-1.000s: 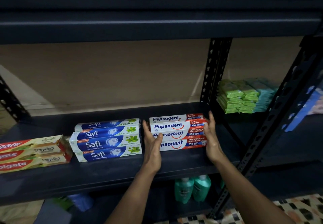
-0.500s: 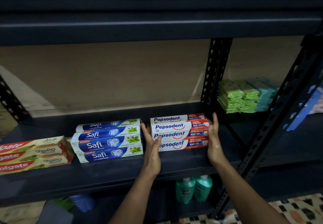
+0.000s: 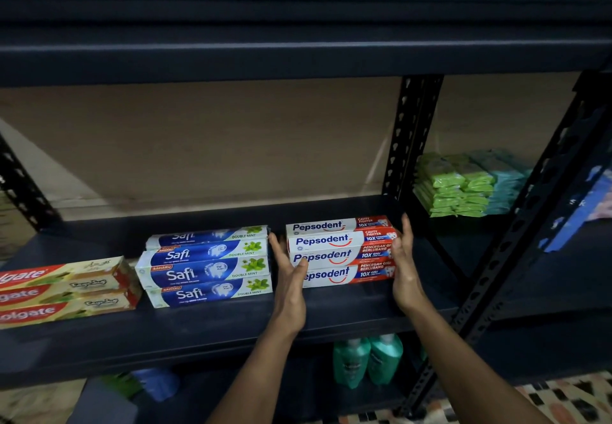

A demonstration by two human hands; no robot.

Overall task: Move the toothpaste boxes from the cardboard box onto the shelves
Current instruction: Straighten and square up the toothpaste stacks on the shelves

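A stack of white-and-red Pepsodent toothpaste boxes (image 3: 334, 251) lies on the dark middle shelf (image 3: 198, 327). My left hand (image 3: 289, 288) presses flat against the stack's left end, thumb over the front of the lower boxes. My right hand (image 3: 402, 264) presses against the right end, fingers pointing up. To the left lies a stack of blue Safi boxes (image 3: 205, 268), with Colgate boxes (image 3: 63, 291) at the far left edge. The cardboard box is out of view.
A black perforated upright (image 3: 410, 135) stands just behind and right of the Pepsodent stack. Green and teal packets (image 3: 453, 188) fill the neighbouring bay. Teal bottles (image 3: 367, 360) stand on the shelf below. The upper shelf (image 3: 298, 49) hangs overhead.
Both hands stay on the ends of the Pepsodent stack. My left thumb has slid a little further over the front of the boxes; the stack has hardly moved.
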